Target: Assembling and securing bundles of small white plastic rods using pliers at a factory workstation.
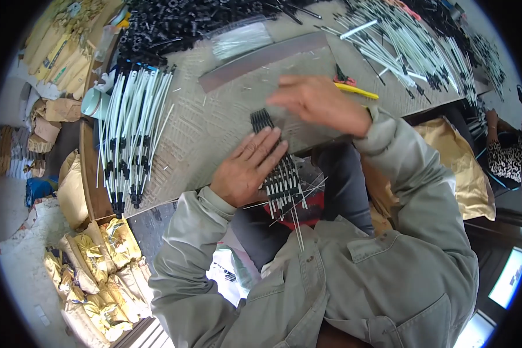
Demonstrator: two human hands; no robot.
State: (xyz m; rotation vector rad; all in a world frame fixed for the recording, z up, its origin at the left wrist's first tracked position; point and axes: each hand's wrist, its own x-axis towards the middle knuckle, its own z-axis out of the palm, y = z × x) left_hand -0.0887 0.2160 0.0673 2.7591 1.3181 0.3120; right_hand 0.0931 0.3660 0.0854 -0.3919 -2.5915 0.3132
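Observation:
My left hand (pixel 249 167) lies flat, fingers stretched out, across a row of slim black parts (pixel 261 118) at the table's front edge. Their black tips stick out beyond my fingers. Below the hand, the row carries on with white sections (pixel 281 187), and thin white sticks (pixel 298 228) hang from it over my lap. My right hand (pixel 319 104) hovers above the table to the right of the row, smeared by motion. Whether anything is between its fingers I cannot make out.
White rods with black fittings (pixel 134 133) are stacked at the table's left; more rods (pixel 397 46) lie far right. A metal strip (pixel 264 61), a bag of thin white sticks (pixel 240 40) and a heap of black parts (pixel 174 26) lie behind. A yellow-handled tool (pixel 356 90) lies beyond my right hand.

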